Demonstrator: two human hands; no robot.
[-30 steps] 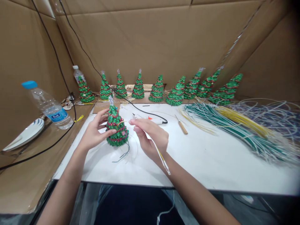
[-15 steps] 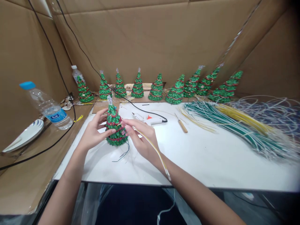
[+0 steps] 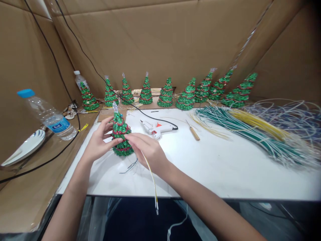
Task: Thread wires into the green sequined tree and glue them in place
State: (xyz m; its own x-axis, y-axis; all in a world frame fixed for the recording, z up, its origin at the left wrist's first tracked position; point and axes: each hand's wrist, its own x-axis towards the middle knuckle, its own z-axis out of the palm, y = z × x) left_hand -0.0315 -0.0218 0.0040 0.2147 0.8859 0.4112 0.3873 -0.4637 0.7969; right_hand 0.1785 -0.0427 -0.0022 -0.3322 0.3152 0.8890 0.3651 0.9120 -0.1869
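A small green Christmas tree with red garland and a clear topper stands upright on the white tabletop. My left hand wraps around its left side, thumb across the front. My right hand is at the tree's right side, its fingers pinched together on a yellow-and-white wire. The wire hangs down from under that hand past the table's front edge. Its other end is hidden by my fingers. Thin dark green wires trail from the tree's base.
A hot glue gun and a wooden-handled awl lie beyond my right hand. Bundled green wires spread at the right. Several finished-looking trees line the back. A water bottle and a plate are at left.
The wire's loose end has swung left and downward. My right hand has turned over the wire, its fingers closer together, near the tree. My left hand keeps its hold.
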